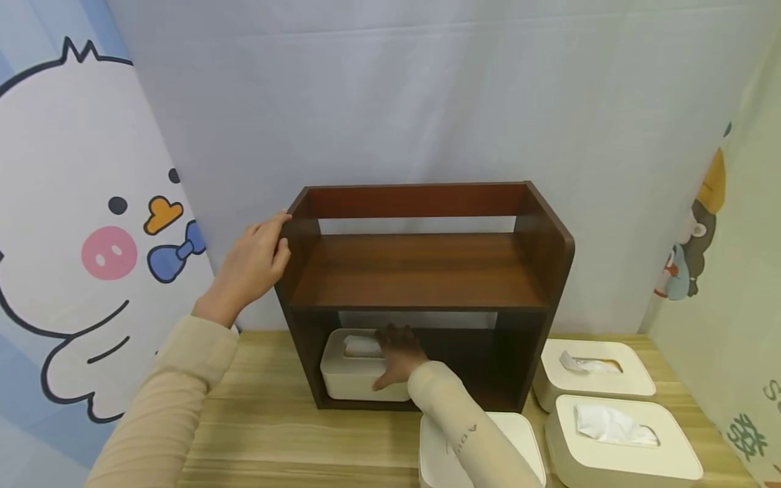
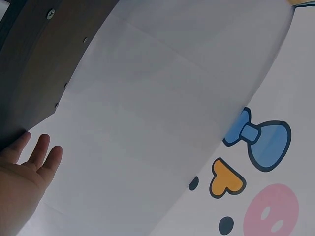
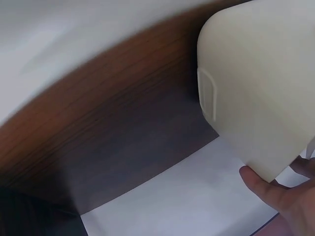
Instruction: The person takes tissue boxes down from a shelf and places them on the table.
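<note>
A dark brown two-tier wooden shelf (image 1: 421, 271) stands against the back wall. My left hand (image 1: 253, 261) rests at the top front of its left side panel, and in the left wrist view the fingers (image 2: 38, 152) look fairly straight beside the dark wood. Inside the lower tier, at its left end, sits a cream tissue box (image 1: 356, 376) with white tissue in its top slot. My right hand (image 1: 399, 356) holds this box by its right end, thumb on the front side and fingers over the top. In the right wrist view the thumb (image 3: 261, 187) touches the box's edge.
To the right of the shelf stand two more cream tissue boxes, a rear one (image 1: 594, 369) and a front one (image 1: 622, 440). Another cream box (image 1: 515, 440) lies in front of the shelf, partly hidden under my right forearm. All three stand on a wood-grain tabletop (image 1: 256, 420).
</note>
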Demonstrator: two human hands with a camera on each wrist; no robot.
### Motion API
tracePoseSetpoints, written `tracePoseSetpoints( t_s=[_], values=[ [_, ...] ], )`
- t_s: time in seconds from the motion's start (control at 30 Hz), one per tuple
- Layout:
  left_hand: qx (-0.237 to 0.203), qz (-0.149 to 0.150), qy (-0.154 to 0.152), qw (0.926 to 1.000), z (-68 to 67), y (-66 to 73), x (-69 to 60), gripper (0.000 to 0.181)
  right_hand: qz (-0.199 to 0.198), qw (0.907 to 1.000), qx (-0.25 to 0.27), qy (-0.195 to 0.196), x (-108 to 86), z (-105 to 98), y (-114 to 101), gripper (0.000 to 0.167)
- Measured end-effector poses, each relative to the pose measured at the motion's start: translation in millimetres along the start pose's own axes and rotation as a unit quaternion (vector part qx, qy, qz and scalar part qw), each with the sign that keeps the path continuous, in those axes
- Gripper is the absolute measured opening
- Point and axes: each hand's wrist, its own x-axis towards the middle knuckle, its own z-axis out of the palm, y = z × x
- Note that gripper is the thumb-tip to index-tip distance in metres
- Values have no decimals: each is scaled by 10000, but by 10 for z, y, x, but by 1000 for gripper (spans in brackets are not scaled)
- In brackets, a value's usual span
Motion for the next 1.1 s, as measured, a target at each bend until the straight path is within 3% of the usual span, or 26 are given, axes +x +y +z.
tracePoseSetpoints(
  t_s=[0.37, 0.93, 1.1],
  values=[
    [-41, 19, 16, 10000, 16, 9, 0, 44, -487, 9949, -702, 532, -112, -29, -14, 102],
    [-79, -26, -8, 10000, 12, 29, 9, 44, -716, 9916, -740, 789, -527, -173, -193, 99],
    [-90, -26, -20, 10000, 9, 40, 7, 44, -820, 9884, -1077, 694, -671, -156, -287, 102]
  ],
)
